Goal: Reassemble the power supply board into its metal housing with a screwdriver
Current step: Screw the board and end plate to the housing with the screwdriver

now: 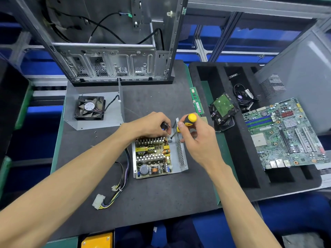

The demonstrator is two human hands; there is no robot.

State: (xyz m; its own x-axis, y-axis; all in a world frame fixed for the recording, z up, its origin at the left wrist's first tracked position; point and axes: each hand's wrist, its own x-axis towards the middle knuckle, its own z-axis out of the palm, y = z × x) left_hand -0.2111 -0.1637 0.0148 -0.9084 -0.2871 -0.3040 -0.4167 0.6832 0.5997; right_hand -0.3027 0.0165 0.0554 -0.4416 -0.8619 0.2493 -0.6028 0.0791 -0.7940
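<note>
Head view. The power supply board sits inside its metal housing, an open grey tray lying near the centre of the dark work mat. The housing's perforated wall stands on the right side of the board. The right hand is clenched around a screwdriver with a yellow and black handle; the shaft slants down and leftward, its tip meeting the far right corner of the board, just beside the housing wall. The left hand rests on the far edge of the board, fingers curled around a small dark part, possibly a connector or switch, though the view does not settle which. A bundle of wires trails from the board's left side toward the near edge of the mat, ending in white plugs. Farther left lies a grey cover plate carrying a fan. A bare computer chassis stands at the far side. To the right, on black foam, lie a hard drive and a motherboard.
</note>
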